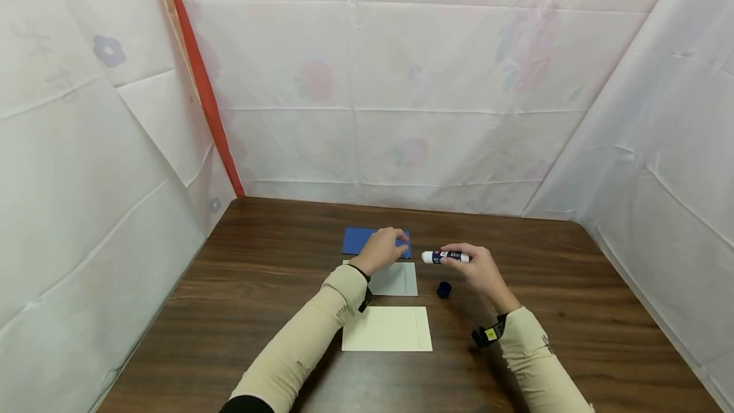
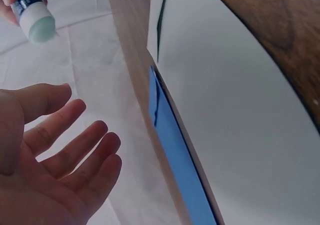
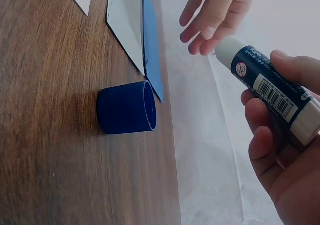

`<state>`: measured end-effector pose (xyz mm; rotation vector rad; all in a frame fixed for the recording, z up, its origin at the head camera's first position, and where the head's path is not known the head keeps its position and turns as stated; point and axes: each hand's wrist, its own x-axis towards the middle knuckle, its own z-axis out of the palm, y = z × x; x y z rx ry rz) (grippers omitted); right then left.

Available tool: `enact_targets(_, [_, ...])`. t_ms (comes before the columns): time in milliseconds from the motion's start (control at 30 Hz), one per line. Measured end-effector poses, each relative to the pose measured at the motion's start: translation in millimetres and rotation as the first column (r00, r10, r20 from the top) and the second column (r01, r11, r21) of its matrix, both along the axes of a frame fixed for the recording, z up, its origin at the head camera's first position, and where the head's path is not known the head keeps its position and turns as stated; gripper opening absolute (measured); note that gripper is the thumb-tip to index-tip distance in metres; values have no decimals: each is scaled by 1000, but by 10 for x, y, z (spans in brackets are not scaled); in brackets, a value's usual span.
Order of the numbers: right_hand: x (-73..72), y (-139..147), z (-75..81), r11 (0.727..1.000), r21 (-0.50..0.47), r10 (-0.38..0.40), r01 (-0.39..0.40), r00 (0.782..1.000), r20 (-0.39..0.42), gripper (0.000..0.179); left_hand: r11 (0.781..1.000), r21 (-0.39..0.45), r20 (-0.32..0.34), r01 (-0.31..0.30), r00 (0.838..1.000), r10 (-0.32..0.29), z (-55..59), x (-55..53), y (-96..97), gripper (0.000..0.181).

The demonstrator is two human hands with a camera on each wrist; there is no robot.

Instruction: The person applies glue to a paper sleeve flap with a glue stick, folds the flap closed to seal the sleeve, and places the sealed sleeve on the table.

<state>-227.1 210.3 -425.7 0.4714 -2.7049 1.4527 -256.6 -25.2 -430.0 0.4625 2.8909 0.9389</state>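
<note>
My right hand (image 1: 478,269) grips an uncapped glue stick (image 1: 445,257), its pale glue end pointing left; the dark label with a barcode shows in the right wrist view. Its dark blue cap (image 3: 126,108) stands on the table to the near side of that hand. My left hand (image 1: 383,249) hovers with loosely bent, spread fingers and holds nothing; in the left wrist view a gap separates it from the glue stick (image 2: 37,22). Below the left hand lie a blue envelope (image 1: 357,240) and a pale grey envelope (image 1: 395,280), the blue one farther back.
A cream envelope (image 1: 387,329) lies nearest to me on the brown wooden table (image 1: 258,311). White patterned sheets (image 1: 373,81) hang behind the table and along both sides. A red strip (image 1: 201,75) runs down the back left corner.
</note>
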Motion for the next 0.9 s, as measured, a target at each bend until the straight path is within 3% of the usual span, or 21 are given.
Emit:
enact_targets(333, [-11,-47,27,1000,-27,12,-12,1000,5,27,996,94,-82,13,997,-5,71,52,-42,24])
enact_targets(600, [158,-106,223,998,-34,49,-51,997,-54,25,985,169,-111,40,994,-22,167,173,-1,33])
enact_targets(900, [124,-7,93,997,-51,50,-54,996,-79,27,972,226,-144,60,989,-28,290,320,33,34])
